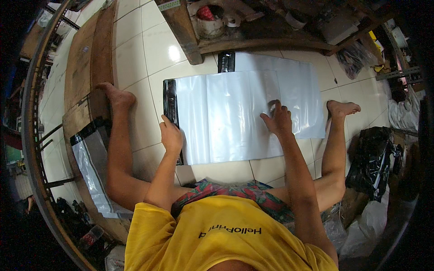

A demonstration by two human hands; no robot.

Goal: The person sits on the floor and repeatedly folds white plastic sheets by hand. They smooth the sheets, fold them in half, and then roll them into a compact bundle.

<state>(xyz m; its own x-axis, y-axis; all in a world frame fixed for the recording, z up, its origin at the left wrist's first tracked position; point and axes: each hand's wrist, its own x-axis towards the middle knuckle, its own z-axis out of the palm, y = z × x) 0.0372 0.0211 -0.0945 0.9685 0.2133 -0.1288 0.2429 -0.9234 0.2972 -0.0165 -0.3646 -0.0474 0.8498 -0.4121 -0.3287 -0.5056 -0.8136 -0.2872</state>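
A large white plastic mailing bag [226,122] with a black strip along its left end lies flat on the tiled floor between my legs. A second white mailing bag [303,95] lies partly beneath it, showing at the far and right sides. At the black left edge is my left hand [172,135], its index finger stretched forward and the other fingers curled at the edge; the thumb side is partly hidden. My right hand [280,119] is over the right part of the upper bag, thumb and index finger spread apart, with nothing visible held in it.
A wooden bench [266,45] with a tub [210,25] and clutter stands beyond the bags. To my left lie long wooden boards [83,58] and another mailing bag [92,167]. Black plastic [373,158] lies at the right. A metal rack frame [34,149] curves along the left.
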